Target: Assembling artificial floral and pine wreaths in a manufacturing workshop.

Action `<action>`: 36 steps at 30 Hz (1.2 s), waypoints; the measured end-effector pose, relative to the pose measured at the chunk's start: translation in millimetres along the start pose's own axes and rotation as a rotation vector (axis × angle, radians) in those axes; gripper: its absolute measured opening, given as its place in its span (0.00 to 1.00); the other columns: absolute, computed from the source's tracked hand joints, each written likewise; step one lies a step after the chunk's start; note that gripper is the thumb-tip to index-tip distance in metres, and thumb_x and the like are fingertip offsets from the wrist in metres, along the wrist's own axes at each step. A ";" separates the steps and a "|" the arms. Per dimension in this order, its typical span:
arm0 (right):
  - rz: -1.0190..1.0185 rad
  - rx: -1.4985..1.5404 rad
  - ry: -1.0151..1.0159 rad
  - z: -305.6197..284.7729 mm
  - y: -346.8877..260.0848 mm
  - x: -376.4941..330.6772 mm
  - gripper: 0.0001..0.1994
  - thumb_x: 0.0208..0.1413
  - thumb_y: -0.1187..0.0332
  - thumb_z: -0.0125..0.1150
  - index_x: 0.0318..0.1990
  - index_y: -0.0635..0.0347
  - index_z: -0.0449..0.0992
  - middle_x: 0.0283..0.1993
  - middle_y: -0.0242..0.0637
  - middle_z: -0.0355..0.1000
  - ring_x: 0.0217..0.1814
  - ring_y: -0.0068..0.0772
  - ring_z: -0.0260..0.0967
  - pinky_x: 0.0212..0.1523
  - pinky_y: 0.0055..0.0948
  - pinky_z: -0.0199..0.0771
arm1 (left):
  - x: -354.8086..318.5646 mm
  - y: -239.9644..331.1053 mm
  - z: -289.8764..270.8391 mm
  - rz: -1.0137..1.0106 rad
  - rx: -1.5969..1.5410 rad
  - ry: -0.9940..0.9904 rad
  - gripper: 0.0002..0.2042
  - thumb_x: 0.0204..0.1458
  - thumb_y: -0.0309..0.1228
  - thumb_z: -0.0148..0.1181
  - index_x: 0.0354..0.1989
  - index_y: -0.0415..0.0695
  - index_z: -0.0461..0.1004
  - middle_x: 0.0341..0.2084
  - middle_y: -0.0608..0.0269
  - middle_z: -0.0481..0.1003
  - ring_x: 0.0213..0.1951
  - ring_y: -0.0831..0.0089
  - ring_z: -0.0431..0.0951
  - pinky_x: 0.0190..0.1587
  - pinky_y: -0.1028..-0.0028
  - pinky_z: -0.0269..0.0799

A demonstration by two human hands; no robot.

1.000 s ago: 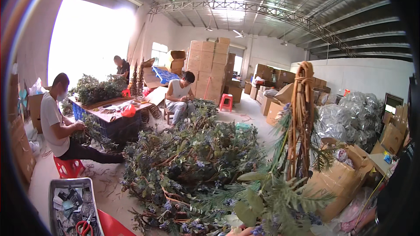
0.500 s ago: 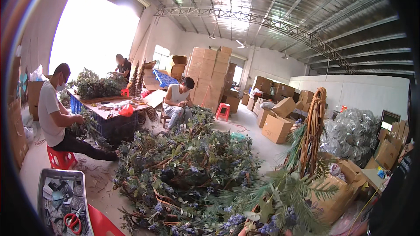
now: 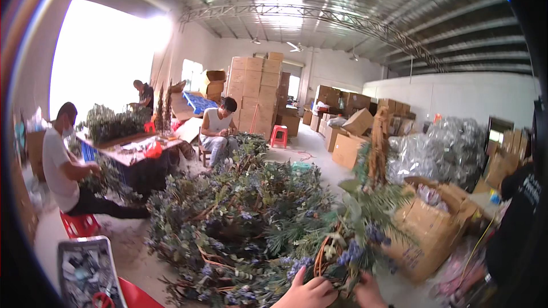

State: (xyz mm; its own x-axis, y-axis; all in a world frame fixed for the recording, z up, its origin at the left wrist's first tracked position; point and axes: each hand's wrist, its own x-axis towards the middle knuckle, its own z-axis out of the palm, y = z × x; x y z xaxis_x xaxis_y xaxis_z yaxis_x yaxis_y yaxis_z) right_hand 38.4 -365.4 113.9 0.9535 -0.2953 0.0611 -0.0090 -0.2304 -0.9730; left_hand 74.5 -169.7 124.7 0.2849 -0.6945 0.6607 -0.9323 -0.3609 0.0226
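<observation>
At the lower edge my left hand is curled around the twig edge of a wreath, thumb pointing up. This wreath has brown vine stems, green pine sprigs, leaves and blue berry clusters. Close by on its right side, my right hand grips the same wreath, its fingertips partly hidden in the greenery. A big heap of similar berry-and-leaf wreaths lies on the floor directly beyond. Behind the held wreath rises a bundle of brown vines.
Left front, a grey tray holds small packets and red-handled scissors. A person on a red stool and two others work with foliage near a table. Right: a cardboard box, clear plastic bags and a dark-clothed person.
Both my hands have come into view on the wreath, which was mostly without visible hands before. The vine bundle and wreath sit further left, and the whole view has shifted.
</observation>
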 end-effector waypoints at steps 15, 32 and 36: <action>-0.138 0.216 -0.030 11.1 28.9 24.1 0.13 0.47 0.78 0.51 0.42 0.63 0.72 0.34 0.29 0.71 0.32 0.19 0.64 0.33 0.21 0.66 | 11.4 -3.9 -18.7 0.269 0.151 -0.055 0.10 0.46 0.32 0.54 0.38 0.49 0.73 0.39 0.68 0.69 0.43 0.73 0.70 0.48 0.61 0.64; 0.081 0.211 -0.227 29.5 -7.7 3.7 0.13 0.50 0.80 0.56 0.45 0.61 0.70 0.34 0.27 0.69 0.33 0.17 0.64 0.33 0.17 0.64 | -13.0 -33.2 -61.4 0.048 -0.355 -0.161 0.15 0.41 0.28 0.59 0.40 0.42 0.72 0.36 0.62 0.74 0.37 0.62 0.73 0.38 0.66 0.68; -0.314 -0.039 -0.161 40.6 33.1 5.5 0.13 0.51 0.79 0.55 0.45 0.62 0.69 0.34 0.33 0.69 0.32 0.27 0.64 0.31 0.24 0.65 | -11.1 -9.0 -57.7 0.128 -0.202 -0.087 0.04 0.45 0.29 0.54 0.28 0.43 0.71 0.31 0.59 0.73 0.34 0.64 0.73 0.40 0.66 0.67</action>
State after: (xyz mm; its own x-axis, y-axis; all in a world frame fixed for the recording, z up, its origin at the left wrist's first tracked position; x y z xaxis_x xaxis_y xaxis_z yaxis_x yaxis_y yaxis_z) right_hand 55.6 -337.0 73.0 0.9467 -0.0552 0.3174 0.2838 -0.3234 -0.9027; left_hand 66.9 -122.8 160.5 0.1721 -0.7806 0.6009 -0.9850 -0.1417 0.0981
